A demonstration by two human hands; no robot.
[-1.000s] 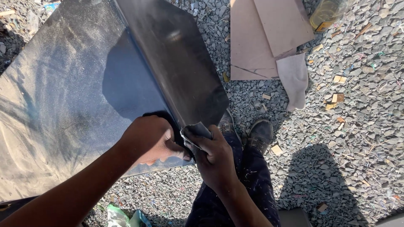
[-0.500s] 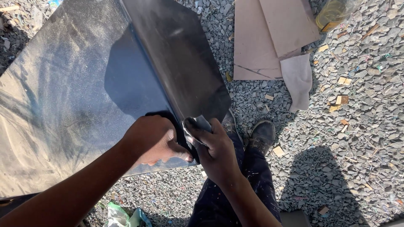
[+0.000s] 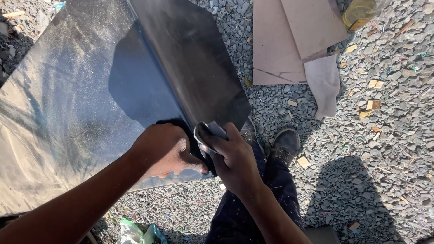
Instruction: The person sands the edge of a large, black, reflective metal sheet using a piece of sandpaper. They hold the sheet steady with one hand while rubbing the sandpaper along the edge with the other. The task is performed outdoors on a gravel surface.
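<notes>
Here we grip a dark metal sheet (image 3: 90, 117) with both hands at its near corner, over gravel (image 3: 370, 149). The sheet is bent along a crease: a wide, dusty flat part spreads away to the left of the crease, and a narrower flap (image 3: 194, 68) rises from it on the right, throwing a shadow onto the flat part. Our left hand (image 3: 165, 149) is clenched around the sheet's near edge, just left of the crease, fingers curled under it. Our right hand (image 3: 233, 156) is closed on a small folded pad (image 3: 209, 133), grey and worn, and presses it against the flap's lower end, right beside the left hand. We cannot tell whether the pad is cloth or abrasive paper. Beyond the flap's near corner our two dark shoes (image 3: 282, 144) stand on the gravel. Farther from the sheet, to its right, lie flat cardboard pieces (image 3: 289, 40) with a pale cloth (image 3: 323, 86) at their near edge.
</notes>
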